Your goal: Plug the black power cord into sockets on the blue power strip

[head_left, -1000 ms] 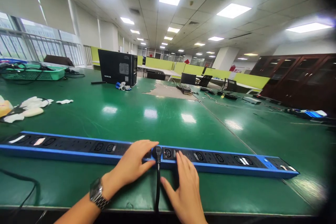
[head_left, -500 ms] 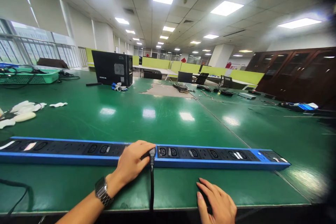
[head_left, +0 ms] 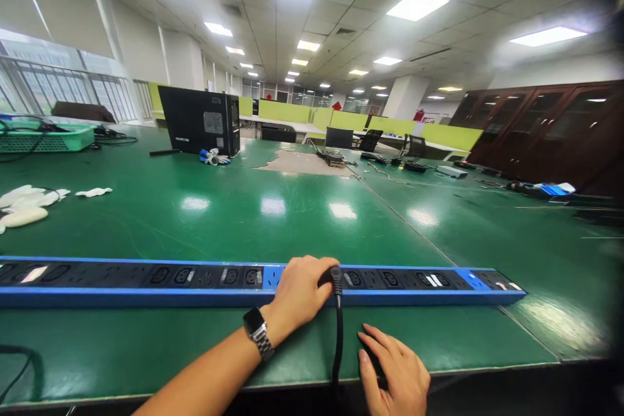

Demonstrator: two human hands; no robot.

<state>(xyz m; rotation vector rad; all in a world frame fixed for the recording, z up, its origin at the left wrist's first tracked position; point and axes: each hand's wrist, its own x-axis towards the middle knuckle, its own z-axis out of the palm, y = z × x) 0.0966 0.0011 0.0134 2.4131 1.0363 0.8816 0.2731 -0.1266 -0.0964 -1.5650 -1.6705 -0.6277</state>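
Note:
A long blue and black power strip (head_left: 195, 299) lies across the front of the green table. My left hand (head_left: 301, 289), with a watch (head_left: 258, 331) on its wrist, grips a black power plug (head_left: 336, 278) at the strip's sockets, right of the blue section. I cannot tell whether the plug is seated in a socket. Its black cord (head_left: 338, 338) hangs down over the table's front edge. My right hand (head_left: 394, 370) rests by that edge, to the right of the cord, fingers spread and holding nothing.
A black computer case (head_left: 195, 118) stands at the back left, with blue and white gloves (head_left: 214, 156) before it. A green basket (head_left: 46, 138) of cables and pale gloves (head_left: 29, 201) lie left. Electronic parts (head_left: 334, 156) are spread along the far side.
My left hand has moved right along the power strip with the plug, to sockets past the blue section. The cord moved with it. My right hand stays nearly in place.

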